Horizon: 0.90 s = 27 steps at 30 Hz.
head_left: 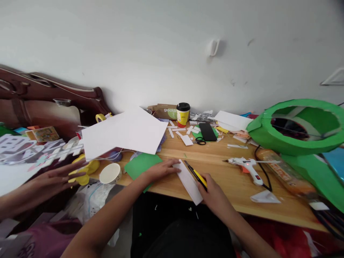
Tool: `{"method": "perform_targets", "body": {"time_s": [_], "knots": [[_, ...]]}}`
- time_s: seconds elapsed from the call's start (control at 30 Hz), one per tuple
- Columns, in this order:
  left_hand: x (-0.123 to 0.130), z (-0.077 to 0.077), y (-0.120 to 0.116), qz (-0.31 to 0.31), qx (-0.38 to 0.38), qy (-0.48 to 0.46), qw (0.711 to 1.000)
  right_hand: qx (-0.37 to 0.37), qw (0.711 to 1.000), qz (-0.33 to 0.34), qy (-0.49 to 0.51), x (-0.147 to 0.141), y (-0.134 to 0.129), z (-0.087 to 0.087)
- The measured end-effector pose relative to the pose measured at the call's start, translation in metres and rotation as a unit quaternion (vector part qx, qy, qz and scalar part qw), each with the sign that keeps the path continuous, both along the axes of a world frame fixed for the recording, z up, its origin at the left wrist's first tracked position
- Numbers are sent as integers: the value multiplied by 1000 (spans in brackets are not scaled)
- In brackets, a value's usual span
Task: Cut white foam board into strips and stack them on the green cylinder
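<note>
A long white strip [189, 184] lies slantwise at the table's front edge. The stretched fingers of my left hand [163, 170] rest on its far end, pressing flat without wrapping round it. My right hand [213, 193] is closed round a yellow and black utility knife [199, 178]. The knife's blade points away from me, just right of the strip and roughly in line with its long edge. Whether the blade touches the strip is too small to tell. Partly under my left forearm is a green sheet [141, 166].
A glue gun [248, 166], a bottle [287, 173] and a large green ring [298, 143] are on the right. Behind are scissors [200, 141], a phone [208, 132], white scraps and a lidded cup [183, 116]. Another person's hand [57, 179] reaches in near a paper cup [110, 173].
</note>
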<state>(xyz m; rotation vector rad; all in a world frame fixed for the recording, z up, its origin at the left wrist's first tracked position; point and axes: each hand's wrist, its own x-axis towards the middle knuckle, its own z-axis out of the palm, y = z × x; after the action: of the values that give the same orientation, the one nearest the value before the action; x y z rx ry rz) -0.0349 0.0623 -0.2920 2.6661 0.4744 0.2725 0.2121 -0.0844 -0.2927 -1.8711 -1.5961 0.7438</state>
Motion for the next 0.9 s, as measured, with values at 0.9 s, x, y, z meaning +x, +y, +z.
{"method": "perform_targets", "body": {"time_s": [0.9], "knots": [[5,1,11,26,50,16,998,301,934,85,-174,-10,-54,-35]]}}
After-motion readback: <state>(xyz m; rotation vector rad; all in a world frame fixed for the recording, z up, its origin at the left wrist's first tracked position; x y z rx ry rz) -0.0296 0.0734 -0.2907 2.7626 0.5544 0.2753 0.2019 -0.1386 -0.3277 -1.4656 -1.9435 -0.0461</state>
